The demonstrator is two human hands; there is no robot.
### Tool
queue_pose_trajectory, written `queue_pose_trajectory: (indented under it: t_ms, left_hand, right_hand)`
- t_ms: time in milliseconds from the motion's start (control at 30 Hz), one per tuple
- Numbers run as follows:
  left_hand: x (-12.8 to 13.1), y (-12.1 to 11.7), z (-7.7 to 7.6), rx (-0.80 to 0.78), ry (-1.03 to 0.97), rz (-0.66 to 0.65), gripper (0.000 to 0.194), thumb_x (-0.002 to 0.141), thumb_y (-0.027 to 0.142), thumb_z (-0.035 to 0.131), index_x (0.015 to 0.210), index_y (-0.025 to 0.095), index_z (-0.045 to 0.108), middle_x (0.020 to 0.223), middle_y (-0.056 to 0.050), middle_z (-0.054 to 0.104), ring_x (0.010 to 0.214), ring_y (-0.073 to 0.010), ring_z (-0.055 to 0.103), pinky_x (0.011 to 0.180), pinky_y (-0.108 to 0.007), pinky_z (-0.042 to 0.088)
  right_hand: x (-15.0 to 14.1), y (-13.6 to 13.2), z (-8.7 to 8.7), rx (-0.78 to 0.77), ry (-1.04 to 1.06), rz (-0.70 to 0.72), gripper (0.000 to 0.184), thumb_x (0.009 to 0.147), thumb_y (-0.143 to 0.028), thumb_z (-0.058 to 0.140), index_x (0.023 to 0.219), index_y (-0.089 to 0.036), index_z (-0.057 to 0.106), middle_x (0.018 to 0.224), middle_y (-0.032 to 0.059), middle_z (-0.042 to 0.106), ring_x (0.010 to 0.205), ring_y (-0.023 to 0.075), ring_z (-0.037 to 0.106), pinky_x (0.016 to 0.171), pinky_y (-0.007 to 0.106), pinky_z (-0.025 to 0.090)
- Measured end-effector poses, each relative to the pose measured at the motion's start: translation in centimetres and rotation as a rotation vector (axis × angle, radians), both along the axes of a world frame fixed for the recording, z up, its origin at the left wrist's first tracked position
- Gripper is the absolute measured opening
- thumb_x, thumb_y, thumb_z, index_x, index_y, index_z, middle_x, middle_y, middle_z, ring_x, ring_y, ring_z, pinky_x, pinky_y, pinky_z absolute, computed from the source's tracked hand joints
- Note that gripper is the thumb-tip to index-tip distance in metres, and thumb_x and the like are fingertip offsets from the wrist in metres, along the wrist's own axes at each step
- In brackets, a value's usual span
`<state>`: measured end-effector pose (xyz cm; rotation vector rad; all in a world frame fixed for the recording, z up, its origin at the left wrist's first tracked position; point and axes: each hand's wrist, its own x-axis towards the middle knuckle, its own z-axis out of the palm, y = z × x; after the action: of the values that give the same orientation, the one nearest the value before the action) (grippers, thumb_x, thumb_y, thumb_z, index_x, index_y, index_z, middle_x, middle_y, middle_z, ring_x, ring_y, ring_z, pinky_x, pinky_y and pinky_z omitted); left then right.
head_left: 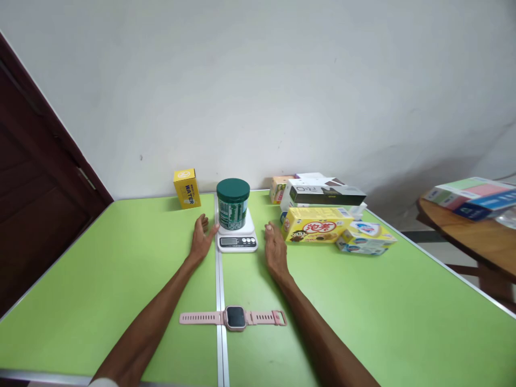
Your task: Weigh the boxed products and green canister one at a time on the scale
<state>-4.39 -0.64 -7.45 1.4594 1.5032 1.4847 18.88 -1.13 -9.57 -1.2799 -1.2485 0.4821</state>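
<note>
The left grip is spread, thumb parted from fingers, its thumb tip at the 9 o'clock side of the white scale; whether it touches, I cannot tell. The right grip is loose and apart from the scale at 3 o'clock, holding nothing. Between them, the green canister stands upright, lidded, on the scale's platform. It looks stiff-walled and probably a bit slippery; its weight is hard to judge, with the contents hidden. The safest hold seems to be the body at 9 and 3 o'clock, below the lid, which might twist loose. The scale looks rigid and light, best taken by its low sides. At 6 o'clock a pink watch lies across the counter's metal seam. The yellow biscuit box, just beside the right grip, crowds 3 o'clock; the WATER box stands at 10. The far edge and wall limit 12 o'clock; the green counter offers its widest room toward 8.
</note>
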Motion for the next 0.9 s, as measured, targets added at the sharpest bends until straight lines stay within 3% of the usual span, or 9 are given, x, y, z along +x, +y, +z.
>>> queue_pose_trajectory:
  t_ms: [100,200,333,467,567,700,800,900]
  left_hand:
    - [1.4,0.3,1.1,0.159,0.200,0.080,0.094,0.078,0.059,0.081,0.151,0.017,0.041,0.155,-0.023,0.047,0.149,-0.0367,0.044,0.125,-0.055,0.034]
    - [3.5,1.5,2.7,0.225,0.320,0.074,0.105,0.071,0.055,0.088,0.154,0.017,0.036,0.156,-0.023,0.045,0.151,-0.0389,0.040,0.126,-0.057,0.030]
    - [5.5,3.4,4.1,0.140,0.293,0.054,0.101,0.067,0.053,0.090,0.148,0.019,0.041,0.145,-0.023,0.055,0.142,-0.0425,0.051,0.118,-0.060,0.038]
    - [5.0,3.3,5.0,0.095,0.177,0.077,0.088,0.063,0.054,0.091,0.134,0.022,0.050,0.129,-0.016,0.066,0.125,-0.0385,0.064,0.103,-0.054,0.051]
    - [2.6,2.1,6.0,0.138,0.134,0.117,0.086,0.059,0.055,0.093,0.127,0.023,0.052,0.121,-0.013,0.070,0.113,-0.0334,0.069,0.094,-0.046,0.056]
    - [-2.9,0.9,7.4,0.161,0.131,0.225,0.083,0.056,0.054,0.095,0.120,0.022,0.054,0.113,-0.009,0.072,0.103,-0.0288,0.072,0.086,-0.040,0.058]
    - [-7.6,1.0,7.1,0.108,0.166,0.377,0.079,0.055,0.052,0.096,0.115,0.023,0.054,0.108,-0.007,0.072,0.100,-0.0281,0.072,0.087,-0.041,0.058]
    - [-11.7,1.8,5.4,0.031,0.196,0.508,0.079,0.055,0.046,0.097,0.115,0.023,0.052,0.111,-0.009,0.071,0.106,-0.0296,0.071,0.092,-0.046,0.057]
  right_hand:
    - [-0.9,-0.1,2.1,0.015,0.030,0.041,0.079,0.102,-0.071,0.033,0.145,-0.011,0.060,0.149,0.0228,0.061,0.142,0.0312,0.054,0.123,0.054,0.035]
    - [-2.8,0.4,4.6,0.056,0.044,0.132,0.079,0.102,-0.069,0.035,0.156,-0.012,0.049,0.156,0.0207,0.055,0.148,0.0290,0.049,0.125,0.052,0.033]
    - [-5.4,1.2,6.5,-0.007,0.048,0.200,0.089,0.100,-0.075,0.032,0.159,-0.010,0.044,0.163,0.0222,0.047,0.154,0.0314,0.040,0.128,0.054,0.029]
    - [-7.0,0.6,7.3,-0.013,0.012,0.193,0.084,0.101,-0.073,0.029,0.159,-0.014,0.045,0.164,0.0189,0.046,0.156,0.0311,0.038,0.128,0.054,0.028]
    - [-8.5,-0.6,8.5,0.025,-0.009,0.281,0.078,0.102,-0.068,0.035,0.161,-0.018,0.042,0.165,0.0161,0.045,0.156,0.0304,0.037,0.129,0.054,0.028]
    - [-12.0,-1.6,9.9,0.035,0.038,0.484,0.079,0.102,-0.067,0.044,0.165,-0.021,0.034,0.170,0.0130,0.037,0.159,0.0284,0.033,0.129,0.051,0.029]
    - [-14.8,-1.3,9.1,-0.041,0.086,0.584,0.084,0.100,-0.069,0.047,0.168,-0.022,0.029,0.172,0.0127,0.034,0.160,0.0292,0.030,0.129,0.054,0.028]
    - [-17.2,-0.2,6.8,-0.172,0.110,0.618,0.089,0.099,-0.073,0.046,0.168,-0.020,0.027,0.173,0.0155,0.031,0.160,0.0314,0.030,0.128,0.057,0.029]
